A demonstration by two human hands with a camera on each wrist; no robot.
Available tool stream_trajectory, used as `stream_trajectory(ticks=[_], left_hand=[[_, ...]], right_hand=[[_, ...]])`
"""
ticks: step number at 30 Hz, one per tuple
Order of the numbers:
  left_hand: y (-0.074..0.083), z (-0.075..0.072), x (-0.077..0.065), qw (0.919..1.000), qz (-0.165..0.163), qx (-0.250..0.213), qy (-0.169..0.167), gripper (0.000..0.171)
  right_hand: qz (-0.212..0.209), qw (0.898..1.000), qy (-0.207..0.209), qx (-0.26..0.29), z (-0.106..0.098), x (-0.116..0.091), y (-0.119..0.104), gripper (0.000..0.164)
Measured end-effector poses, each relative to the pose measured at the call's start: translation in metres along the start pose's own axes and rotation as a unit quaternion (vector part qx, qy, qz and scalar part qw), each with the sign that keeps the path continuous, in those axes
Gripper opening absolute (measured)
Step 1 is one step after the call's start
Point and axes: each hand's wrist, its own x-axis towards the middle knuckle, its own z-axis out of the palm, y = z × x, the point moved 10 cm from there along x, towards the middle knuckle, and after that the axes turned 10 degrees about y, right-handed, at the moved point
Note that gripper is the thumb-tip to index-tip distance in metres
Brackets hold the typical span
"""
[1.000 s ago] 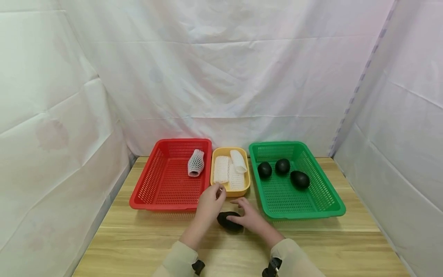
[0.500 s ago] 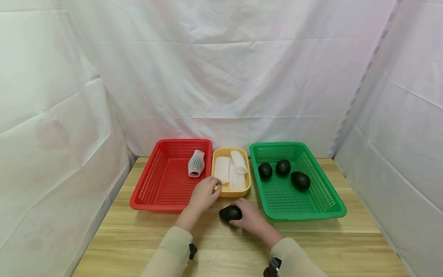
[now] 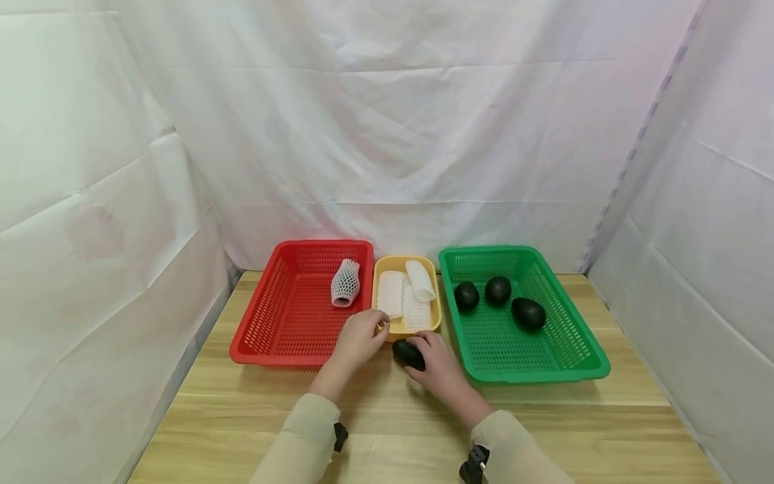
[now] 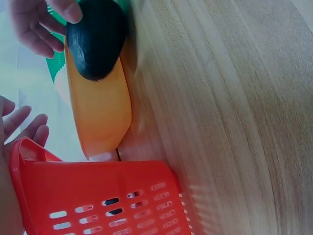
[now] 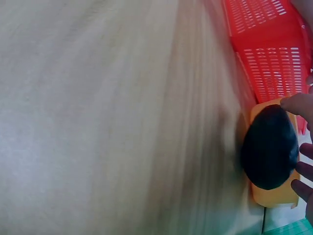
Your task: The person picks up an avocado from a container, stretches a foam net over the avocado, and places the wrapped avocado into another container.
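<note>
My right hand (image 3: 440, 366) grips a dark avocado (image 3: 409, 354) between thumb and fingers, lifted in front of the yellow basket (image 3: 396, 334). In the right wrist view this avocado (image 5: 270, 148) covers part of the yellow basket. My left hand (image 3: 361, 339) is over the near right corner of the red basket (image 3: 284, 359), its fingers loosely bent and nothing visible in them. In the left wrist view the fingers of my left hand (image 4: 28, 126) are spread apart. White foam net sleeves (image 3: 417, 310) lie in the yellow basket.
A netted avocado (image 3: 345, 284) lies in the red basket. To the right, a green basket (image 3: 532, 374) holds three bare avocados (image 3: 529, 314). All the baskets stand on a wooden table (image 3: 399, 437), with white cloth (image 3: 387, 134) hanging behind and at both sides.
My right hand has taken hold of the avocado and moved it forward, up to the yellow basket's front. My left hand has shifted slightly left towards the red basket.
</note>
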Motion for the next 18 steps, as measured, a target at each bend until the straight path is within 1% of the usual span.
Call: stream_trajectory(ticks=[8, 12, 15, 18], left_hand=[[-0.002, 0.000, 0.000, 1.0000, -0.006, -0.003, -0.005, 0.013], [-0.001, 0.000, 0.000, 1.0000, -0.003, -0.002, -0.008, 0.014], [0.001, 0.000, 0.000, 1.0000, 0.002, -0.004, -0.007, 0.014], [0.000, 0.001, 0.000, 1.0000, 0.004, -0.003, -0.006, 0.013]], right_hand=[[0.009, 1.000, -0.008, -0.023, -0.007, 0.008, -0.002, 0.043], [-0.010, 0.999, -0.014, -0.039, -0.013, 0.014, -0.011, 0.038], [-0.029, 0.998, -0.006, -0.053, -0.021, 0.023, -0.017, 0.035], [-0.018, 0.998, -0.007, -0.068, -0.024, 0.031, -0.013, 0.033]])
